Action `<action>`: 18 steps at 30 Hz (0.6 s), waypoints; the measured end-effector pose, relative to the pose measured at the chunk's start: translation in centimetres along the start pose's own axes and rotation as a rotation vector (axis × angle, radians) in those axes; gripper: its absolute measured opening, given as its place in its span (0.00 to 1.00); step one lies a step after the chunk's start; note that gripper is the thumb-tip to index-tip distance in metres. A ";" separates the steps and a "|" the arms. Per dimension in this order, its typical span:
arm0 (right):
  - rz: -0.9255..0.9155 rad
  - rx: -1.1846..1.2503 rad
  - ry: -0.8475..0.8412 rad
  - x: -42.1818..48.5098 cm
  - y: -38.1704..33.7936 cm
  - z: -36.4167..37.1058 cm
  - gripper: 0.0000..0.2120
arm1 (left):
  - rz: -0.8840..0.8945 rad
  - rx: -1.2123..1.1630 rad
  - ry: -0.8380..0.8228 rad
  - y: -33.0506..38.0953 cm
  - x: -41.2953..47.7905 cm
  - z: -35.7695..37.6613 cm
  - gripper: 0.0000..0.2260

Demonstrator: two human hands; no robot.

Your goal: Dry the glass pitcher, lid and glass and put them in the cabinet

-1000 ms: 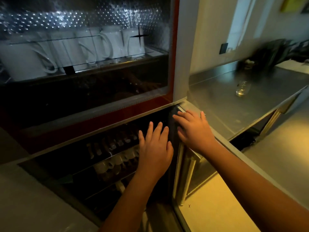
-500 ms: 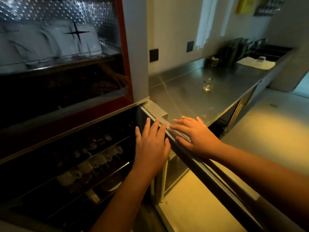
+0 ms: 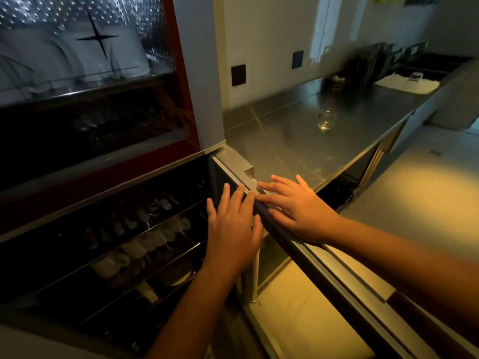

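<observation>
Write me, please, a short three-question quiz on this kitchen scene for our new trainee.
1. True or false: the left hand and the right hand both hold nothing, fingers straight.
2. Where does the nearer glass stand? A) on the steel counter; B) in the lower cabinet; C) in a hand.
3. Fill in: the white mugs sit in the ___ compartment, behind its glass door.
Key: 1 true; 2 A; 3 upper.
</observation>
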State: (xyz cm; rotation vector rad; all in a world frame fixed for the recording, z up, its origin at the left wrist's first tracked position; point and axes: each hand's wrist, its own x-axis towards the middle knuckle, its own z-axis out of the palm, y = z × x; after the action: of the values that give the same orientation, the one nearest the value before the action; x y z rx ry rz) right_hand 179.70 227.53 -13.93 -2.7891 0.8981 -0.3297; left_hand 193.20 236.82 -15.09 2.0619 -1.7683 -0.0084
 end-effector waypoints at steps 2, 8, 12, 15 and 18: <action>0.007 -0.015 0.013 0.0 -0.2 0.0 0.19 | 0.020 0.004 -0.022 -0.3 -0.5 0.0 0.23; 0.027 -0.058 0.000 0.1 -0.9 0.5 0.18 | 0.072 -0.020 -0.024 -0.6 -2.1 -0.2 0.23; 0.012 -0.076 0.010 0.0 -1.4 0.6 0.18 | 0.022 -0.029 -0.004 -0.4 -3.4 -0.5 0.23; -0.007 -0.077 0.004 0.3 -1.7 0.7 0.18 | -0.031 0.015 -0.006 -0.4 -4.4 -0.9 0.23; -0.051 -0.073 -0.017 0.4 -1.9 1.0 0.19 | -0.082 0.008 0.018 -0.3 -5.5 -1.5 0.23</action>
State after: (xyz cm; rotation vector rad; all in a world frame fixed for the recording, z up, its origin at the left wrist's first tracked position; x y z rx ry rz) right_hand 181.27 228.93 -14.32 -2.8807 0.8532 -0.2855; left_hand 192.90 242.53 -15.24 2.1322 -1.6747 -0.0060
